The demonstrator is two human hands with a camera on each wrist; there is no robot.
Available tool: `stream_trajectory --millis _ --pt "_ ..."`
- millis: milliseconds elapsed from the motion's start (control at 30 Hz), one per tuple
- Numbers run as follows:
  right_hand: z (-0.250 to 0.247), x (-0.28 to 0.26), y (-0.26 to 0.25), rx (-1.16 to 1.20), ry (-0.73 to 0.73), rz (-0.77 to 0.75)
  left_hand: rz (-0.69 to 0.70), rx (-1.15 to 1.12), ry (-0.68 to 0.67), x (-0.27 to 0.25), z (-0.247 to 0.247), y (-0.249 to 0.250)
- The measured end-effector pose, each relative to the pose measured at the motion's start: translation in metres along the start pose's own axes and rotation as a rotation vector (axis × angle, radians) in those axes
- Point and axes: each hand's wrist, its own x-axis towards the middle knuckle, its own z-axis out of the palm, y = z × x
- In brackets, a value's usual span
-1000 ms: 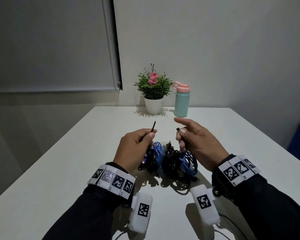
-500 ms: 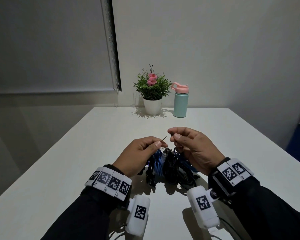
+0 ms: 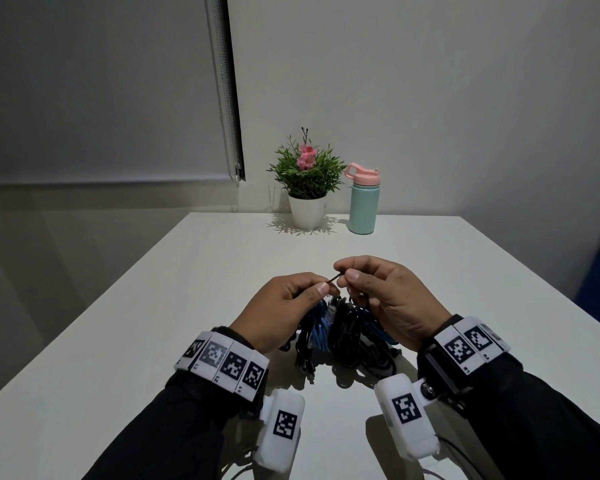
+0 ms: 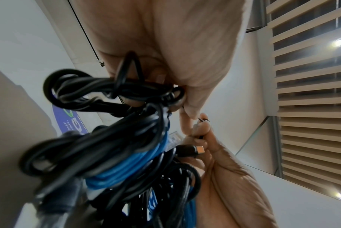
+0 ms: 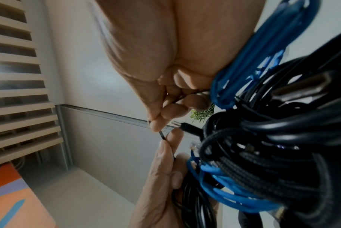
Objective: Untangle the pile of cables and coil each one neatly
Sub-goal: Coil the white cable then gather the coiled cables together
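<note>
A tangled pile of black and blue cables [image 3: 347, 337] lies on the white table [image 3: 118, 341], just under my hands. My left hand [image 3: 321, 289] pinches one end of a thin black tie [image 3: 333, 279] between thumb and forefinger. My right hand [image 3: 345, 276] pinches the tie's other end, fingertips almost touching the left. In the right wrist view the tie [image 5: 162, 136] runs between both pinches, beside blue cable [image 5: 224, 195]. The left wrist view shows black cable loops [image 4: 107, 95] caught in the left hand's lower fingers, above a blue coil [image 4: 130, 163].
A potted plant [image 3: 307, 188] and a mint bottle with a pink lid [image 3: 362, 202] stand at the table's far edge. The table's left edge runs diagonally near my left sleeve [image 3: 174, 420]. Bare tabletop lies between the hands and the plant.
The hands were apart, each holding up a short black end. They have come together, and the right hand now pinches the tip of the tie that the left holds.
</note>
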Motion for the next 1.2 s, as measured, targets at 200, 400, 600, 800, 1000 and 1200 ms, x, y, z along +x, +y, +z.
stream_trajectory --millis 200,400,600,800,1000,1200 --pt "-0.001 0.001 0.001 -0.026 -0.010 -0.010 -0.009 -0.034 0.009 0.000 0.000 -0.002" --pt "-0.002 0.002 0.006 -0.050 -0.012 -0.029 -0.007 -0.042 0.017 0.003 0.000 -0.005" --pt "-0.001 0.002 0.006 -0.090 0.000 -0.022 0.039 -0.023 0.000 0.002 -0.002 -0.007" --pt "-0.002 0.003 0.007 -0.067 -0.022 0.002 0.013 -0.113 0.003 0.002 -0.001 -0.010" --pt "-0.002 0.003 0.009 -0.081 -0.028 -0.015 0.029 -0.074 0.027 0.002 -0.003 -0.010" --pt "-0.003 0.003 0.010 -0.066 -0.035 -0.032 0.020 -0.054 0.035 0.002 -0.002 -0.008"
